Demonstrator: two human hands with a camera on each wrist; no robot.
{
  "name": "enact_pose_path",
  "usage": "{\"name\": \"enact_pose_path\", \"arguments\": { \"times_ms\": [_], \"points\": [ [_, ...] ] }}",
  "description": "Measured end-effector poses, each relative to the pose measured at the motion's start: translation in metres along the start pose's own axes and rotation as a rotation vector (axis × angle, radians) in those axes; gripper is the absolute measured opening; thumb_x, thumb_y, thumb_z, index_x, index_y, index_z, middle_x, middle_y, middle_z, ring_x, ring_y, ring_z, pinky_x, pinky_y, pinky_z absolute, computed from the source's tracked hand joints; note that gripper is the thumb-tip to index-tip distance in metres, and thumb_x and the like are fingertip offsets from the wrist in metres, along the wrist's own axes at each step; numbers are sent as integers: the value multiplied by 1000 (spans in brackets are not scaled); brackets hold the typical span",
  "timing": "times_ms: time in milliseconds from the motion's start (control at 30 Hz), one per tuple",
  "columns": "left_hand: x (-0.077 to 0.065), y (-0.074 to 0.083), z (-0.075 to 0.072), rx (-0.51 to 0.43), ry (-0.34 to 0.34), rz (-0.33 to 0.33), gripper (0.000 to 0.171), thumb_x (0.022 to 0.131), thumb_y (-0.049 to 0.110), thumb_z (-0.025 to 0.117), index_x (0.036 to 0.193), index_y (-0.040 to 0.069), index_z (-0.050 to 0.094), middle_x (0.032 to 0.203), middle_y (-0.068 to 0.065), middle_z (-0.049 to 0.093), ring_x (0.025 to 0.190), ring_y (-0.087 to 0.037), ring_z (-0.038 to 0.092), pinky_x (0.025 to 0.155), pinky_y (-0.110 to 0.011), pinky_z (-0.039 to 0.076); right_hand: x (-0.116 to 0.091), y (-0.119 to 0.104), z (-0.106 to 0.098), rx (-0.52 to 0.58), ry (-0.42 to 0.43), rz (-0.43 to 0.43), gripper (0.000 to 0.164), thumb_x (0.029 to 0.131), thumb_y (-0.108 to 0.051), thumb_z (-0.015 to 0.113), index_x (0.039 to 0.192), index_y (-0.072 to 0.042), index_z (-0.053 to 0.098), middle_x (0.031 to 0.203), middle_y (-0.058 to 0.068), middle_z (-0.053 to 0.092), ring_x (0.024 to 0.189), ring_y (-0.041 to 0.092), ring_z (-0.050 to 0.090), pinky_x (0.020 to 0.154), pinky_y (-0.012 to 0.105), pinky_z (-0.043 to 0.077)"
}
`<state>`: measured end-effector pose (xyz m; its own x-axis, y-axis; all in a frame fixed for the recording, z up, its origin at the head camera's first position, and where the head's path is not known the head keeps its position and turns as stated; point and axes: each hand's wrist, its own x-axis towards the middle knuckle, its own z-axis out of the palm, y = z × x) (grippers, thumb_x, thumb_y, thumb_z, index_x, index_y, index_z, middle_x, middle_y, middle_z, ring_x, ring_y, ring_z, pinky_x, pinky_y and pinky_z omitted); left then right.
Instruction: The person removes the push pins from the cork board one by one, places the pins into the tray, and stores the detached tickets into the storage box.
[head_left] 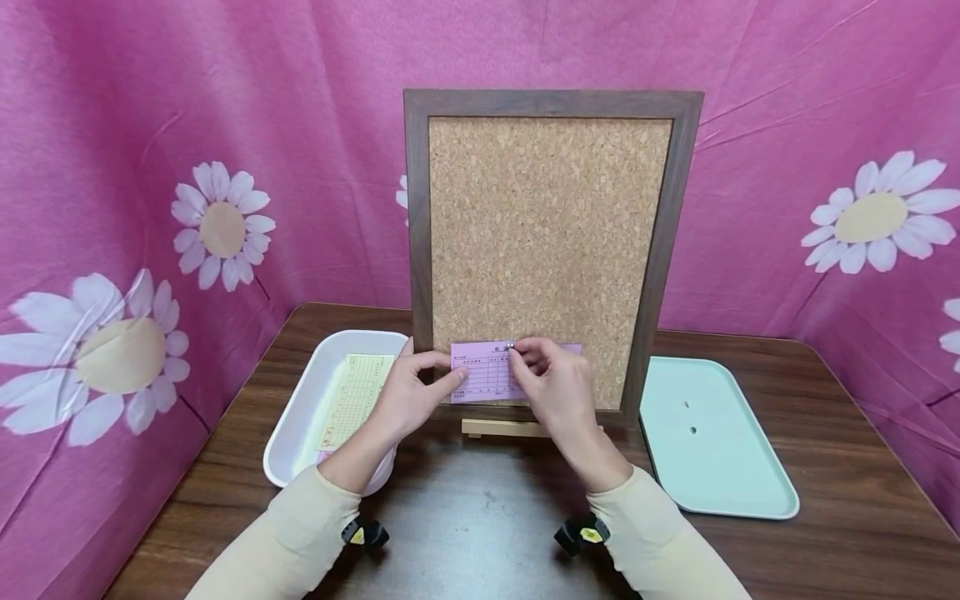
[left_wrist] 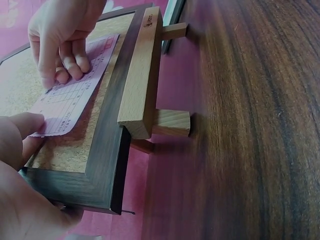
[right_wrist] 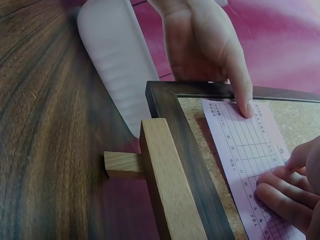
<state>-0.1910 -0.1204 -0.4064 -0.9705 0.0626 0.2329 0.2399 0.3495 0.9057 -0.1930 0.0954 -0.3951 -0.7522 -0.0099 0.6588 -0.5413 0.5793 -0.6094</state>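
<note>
A purple printed form (head_left: 480, 379) lies against the lower part of the corkboard (head_left: 551, 225), which has a dark wood frame. At its left edge my left hand (head_left: 412, 387) pinches the paper, thumb on the front. In the left wrist view a finger shows under the form's edge. My right hand (head_left: 558, 383) pinches a small pushpin (head_left: 511, 345) at the form's top edge, near the middle. Its other fingers rest on the paper in the right wrist view (right_wrist: 287, 197). Whether the pin's point is in the cork is hidden.
A wooden easel stand (head_left: 498, 428) supports the board. To the left, a white tub (head_left: 288, 433) holds a yellow form (head_left: 356, 400) with some purple paper under it. On the right, a pale green tray (head_left: 727, 467) carries two small pins (head_left: 693, 430).
</note>
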Motion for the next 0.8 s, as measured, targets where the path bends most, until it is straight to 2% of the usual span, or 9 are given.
{"name": "enact_pose_path", "arguments": {
  "times_ms": [133, 233, 500, 800],
  "points": [
    [0, 0, 0, 0, -3, 0, 9, 94, 12, 83, 98, 4, 84, 130, -17, 62, 126, -32, 58, 112, -45, 41, -1, -2, 2, -50, 16, -31, 8, 91, -4, 80, 94, 4, 79, 76, 11, 80, 61, 23, 73, 57, 31, 58],
    [0, 0, -1, 3, -10, 6, 9, 94, 12, 83, 98, 5, 84, 132, -17, 62, 127, -32, 57, 114, -46, 40, -1, -3, 3, -89, 19, -49, 9, 91, -6, 81, 94, 3, 79, 77, 11, 80, 62, 23, 74, 57, 37, 59],
    [0, 1, -1, 0, -15, 20, 8, 94, 12, 82, 98, 4, 83, 131, -18, 62, 129, -33, 56, 115, -48, 39, 3, -8, 2, -234, 1, -113, 7, 91, -8, 78, 93, -1, 78, 76, 6, 79, 64, 20, 74, 61, 41, 56],
    [0, 0, 0, 4, -8, 32, 7, 94, 11, 82, 96, 4, 83, 127, -18, 63, 125, -33, 57, 112, -46, 41, 7, -14, 2, -293, -48, -79, 7, 90, -8, 73, 87, -2, 72, 71, 6, 75, 62, 21, 70, 63, 46, 56]
  ]
}}
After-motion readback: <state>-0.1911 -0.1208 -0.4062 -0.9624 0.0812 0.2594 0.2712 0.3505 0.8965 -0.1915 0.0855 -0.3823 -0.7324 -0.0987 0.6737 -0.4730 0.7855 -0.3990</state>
